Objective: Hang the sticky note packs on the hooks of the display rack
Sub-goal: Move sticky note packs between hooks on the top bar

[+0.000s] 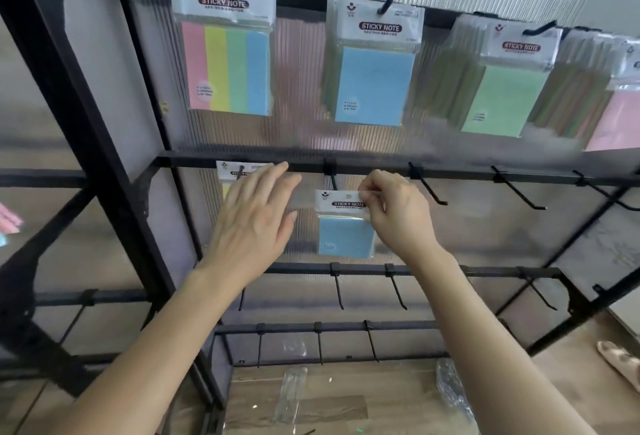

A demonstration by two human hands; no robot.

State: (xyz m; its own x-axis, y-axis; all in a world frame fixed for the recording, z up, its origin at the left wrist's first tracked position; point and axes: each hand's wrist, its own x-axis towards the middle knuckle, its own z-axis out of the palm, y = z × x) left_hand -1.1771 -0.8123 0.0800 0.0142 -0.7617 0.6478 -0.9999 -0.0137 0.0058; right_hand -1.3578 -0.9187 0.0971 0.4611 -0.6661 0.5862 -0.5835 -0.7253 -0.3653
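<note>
My right hand (394, 213) pinches the white header of a blue sticky note pack (346, 235), held just below a black hook (333, 180) on the rack's second bar (457, 171). My left hand (258, 213) hovers with straight, spread fingers in front of another pack (230, 173) that hangs on the leftmost hook of that bar; most of that pack is hidden behind the hand. On the top bar hang a four-colour pack (227, 64), blue packs (372, 78), green packs (502, 95) and pink packs (616, 116).
Bare hooks (429, 188) stick out along the second bar to the right, and more hooks (337, 291) line the two lower bars. The black rack frame (86, 116) runs down the left. Clear plastic wrappers (291, 396) lie on the wooden floor below.
</note>
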